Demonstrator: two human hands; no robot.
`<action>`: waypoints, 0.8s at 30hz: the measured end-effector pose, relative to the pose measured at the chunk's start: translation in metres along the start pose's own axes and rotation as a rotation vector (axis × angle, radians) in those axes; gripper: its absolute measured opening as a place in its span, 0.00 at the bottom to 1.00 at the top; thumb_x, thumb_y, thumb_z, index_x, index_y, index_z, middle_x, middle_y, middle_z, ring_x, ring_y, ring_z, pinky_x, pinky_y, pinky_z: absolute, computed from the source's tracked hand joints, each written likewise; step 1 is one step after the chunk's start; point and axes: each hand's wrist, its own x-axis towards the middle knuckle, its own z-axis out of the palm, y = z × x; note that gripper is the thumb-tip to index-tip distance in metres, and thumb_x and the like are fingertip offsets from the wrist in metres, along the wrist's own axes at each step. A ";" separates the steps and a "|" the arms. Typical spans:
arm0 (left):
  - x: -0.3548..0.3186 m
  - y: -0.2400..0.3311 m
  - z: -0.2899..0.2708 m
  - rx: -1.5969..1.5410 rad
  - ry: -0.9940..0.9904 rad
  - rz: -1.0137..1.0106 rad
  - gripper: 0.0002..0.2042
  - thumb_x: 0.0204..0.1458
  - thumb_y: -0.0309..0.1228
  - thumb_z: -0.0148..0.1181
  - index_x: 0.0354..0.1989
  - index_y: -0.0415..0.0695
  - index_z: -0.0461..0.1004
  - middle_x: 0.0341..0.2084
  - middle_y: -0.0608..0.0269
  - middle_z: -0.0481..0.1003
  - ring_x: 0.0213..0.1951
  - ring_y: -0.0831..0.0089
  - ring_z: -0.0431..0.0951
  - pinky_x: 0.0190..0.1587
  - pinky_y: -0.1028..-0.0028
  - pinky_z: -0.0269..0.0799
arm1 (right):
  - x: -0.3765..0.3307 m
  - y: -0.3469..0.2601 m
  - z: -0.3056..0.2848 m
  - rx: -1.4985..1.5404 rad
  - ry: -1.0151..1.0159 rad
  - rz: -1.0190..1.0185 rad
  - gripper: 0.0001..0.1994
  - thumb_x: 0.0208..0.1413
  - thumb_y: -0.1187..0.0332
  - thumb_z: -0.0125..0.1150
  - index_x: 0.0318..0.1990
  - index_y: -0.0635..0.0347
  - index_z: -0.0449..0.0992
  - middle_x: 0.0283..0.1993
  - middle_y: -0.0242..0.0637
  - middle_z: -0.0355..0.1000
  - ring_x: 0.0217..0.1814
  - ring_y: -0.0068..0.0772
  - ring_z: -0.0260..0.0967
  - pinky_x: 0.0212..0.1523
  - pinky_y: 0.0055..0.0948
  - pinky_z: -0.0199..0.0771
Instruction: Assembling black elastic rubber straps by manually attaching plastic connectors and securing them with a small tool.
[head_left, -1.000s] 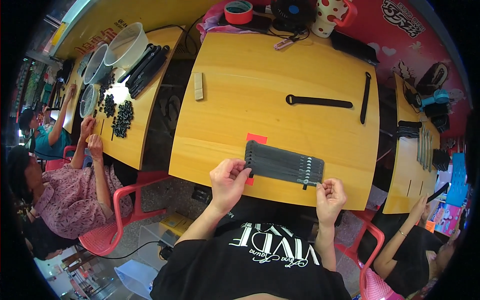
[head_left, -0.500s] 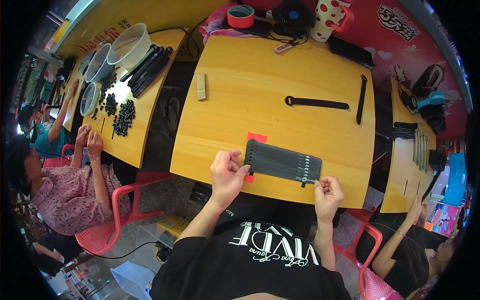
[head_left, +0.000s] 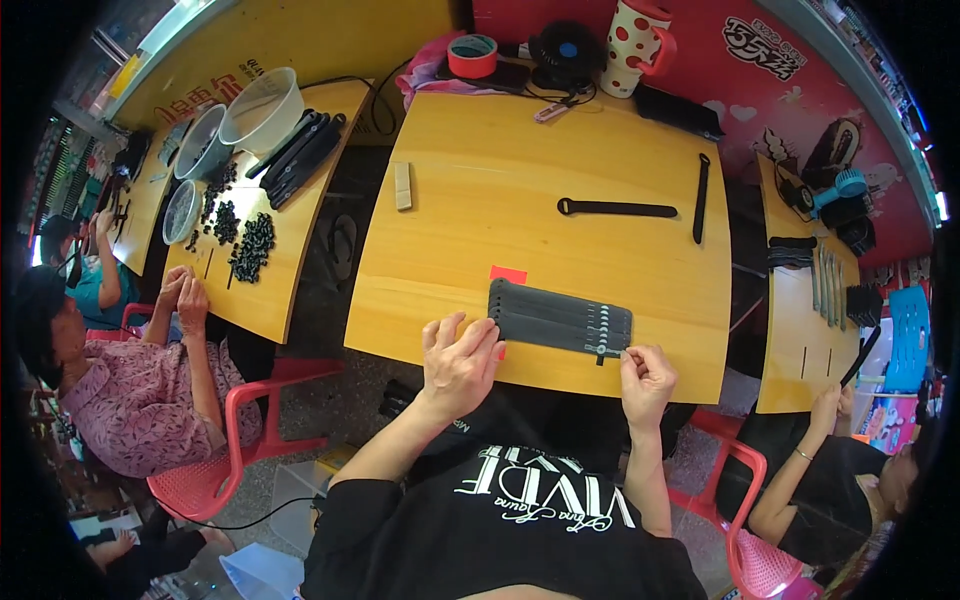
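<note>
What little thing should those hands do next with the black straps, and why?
I'd probably gently even up the near edge of the row of black straps. The left hand is at its near left corner and the right hand at its near right corner, so both ends seem easy to reach.

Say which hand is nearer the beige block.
Left. The left hand is below and right of the beige block, at the straps' left end; the right hand is farther, at their right end.

Free tabletop (head_left: 470, 235) beyond strap row (head_left: 548, 314), pale block (head_left: 403, 186) obstructing left, loose straps (head_left: 620, 209) obstructing right
</note>
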 end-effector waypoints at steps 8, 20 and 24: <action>0.007 -0.017 -0.003 -0.079 -0.052 0.159 0.10 0.45 0.29 0.65 0.37 0.41 0.78 0.40 0.64 0.76 0.44 0.59 0.72 0.48 0.61 0.63 | 0.002 0.001 0.001 -0.005 0.030 0.004 0.04 0.47 0.84 0.61 0.29 0.67 0.75 0.23 0.34 0.67 0.20 0.21 0.61 0.22 0.22 0.59; 0.048 -0.021 -0.008 -0.227 -0.240 0.234 0.05 0.47 0.29 0.63 0.30 0.42 0.76 0.29 0.62 0.73 0.37 0.60 0.71 0.43 0.62 0.63 | 0.000 0.012 -0.010 0.152 0.025 0.001 0.03 0.49 0.82 0.62 0.29 0.67 0.75 0.23 0.34 0.68 0.20 0.21 0.63 0.22 0.22 0.62; 0.121 -0.022 0.036 -0.125 -0.090 0.220 0.06 0.48 0.28 0.62 0.33 0.41 0.75 0.34 0.57 0.73 0.40 0.57 0.71 0.44 0.60 0.64 | -0.004 0.007 -0.011 0.201 0.019 0.026 0.02 0.51 0.82 0.62 0.29 0.67 0.75 0.23 0.33 0.68 0.22 0.19 0.62 0.23 0.21 0.61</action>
